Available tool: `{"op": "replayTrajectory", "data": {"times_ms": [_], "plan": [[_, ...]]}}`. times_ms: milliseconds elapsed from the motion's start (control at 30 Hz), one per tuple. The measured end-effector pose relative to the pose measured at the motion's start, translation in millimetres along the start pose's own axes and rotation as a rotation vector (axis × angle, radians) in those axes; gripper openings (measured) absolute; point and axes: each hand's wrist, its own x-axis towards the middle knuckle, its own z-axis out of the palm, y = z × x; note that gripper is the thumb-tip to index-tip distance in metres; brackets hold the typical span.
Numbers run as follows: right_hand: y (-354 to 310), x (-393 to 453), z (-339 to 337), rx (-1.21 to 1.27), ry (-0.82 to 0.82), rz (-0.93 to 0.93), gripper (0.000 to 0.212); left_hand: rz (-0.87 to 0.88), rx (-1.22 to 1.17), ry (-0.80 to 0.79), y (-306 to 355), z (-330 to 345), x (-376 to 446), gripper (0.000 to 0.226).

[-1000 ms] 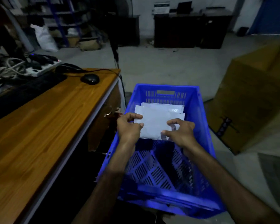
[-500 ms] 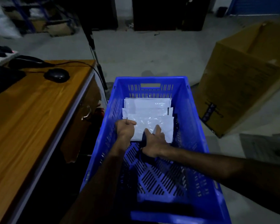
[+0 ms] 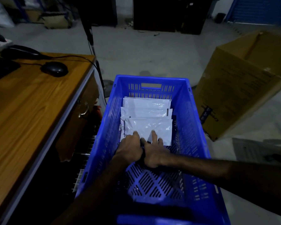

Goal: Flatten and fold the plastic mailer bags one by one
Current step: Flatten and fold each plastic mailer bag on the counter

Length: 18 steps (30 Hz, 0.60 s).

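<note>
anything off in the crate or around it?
Nothing damaged or spilled. The white mailers in the blue crate overlap unevenly, edges staggered. The cardboard box to the right of it stands tilted. Both hands, left and right, press the nearest mailer.

You have one blue crate [image 3: 191,114] in front of you. Inside it you can count three white mailer bags [image 3: 150,127], lying one over another like steps; whether more are hidden under them cannot be told. Your two hands are in the crate: the left hand [image 3: 130,149] and the right hand [image 3: 155,153], both on the near edge of the front bag. On your left there is one wooden bench [image 3: 28,101], and on it one black mouse [image 3: 54,69]. On your right stands one open cardboard box [image 3: 240,88].
</note>
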Motion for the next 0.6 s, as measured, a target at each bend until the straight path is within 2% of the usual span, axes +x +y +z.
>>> {"op": "replayTrajectory", "data": {"times_ms": [67, 100, 200, 267, 467, 600], "plan": [[2, -1, 0, -0.019, -0.015, -0.003, 0.110, 0.027, 0.013, 0.011, 0, 4, 1, 0.034], [3, -1, 1, -0.031, -0.016, -0.005, 0.111, 0.034, 0.032, -0.002, -1, 7, 3, 0.036], [5, -2, -1, -0.071, -0.016, -0.009, 0.113, 0.053, 0.071, -0.026, -4, 12, 5, 0.066], [5, 1, -4, -0.083, -0.006, 0.000, 0.110, 0.050, 0.107, -0.012, -6, 13, 12, 0.077], [4, 15, -26, -0.054, 0.078, 0.018, 0.096, 0.059, 0.159, 0.004, -16, 0, 39, 0.084], [8, 12, -30, -0.063, 0.125, 0.001, 0.082, 0.080, 0.177, 0.002, -18, 0, 37, 0.077]]}}
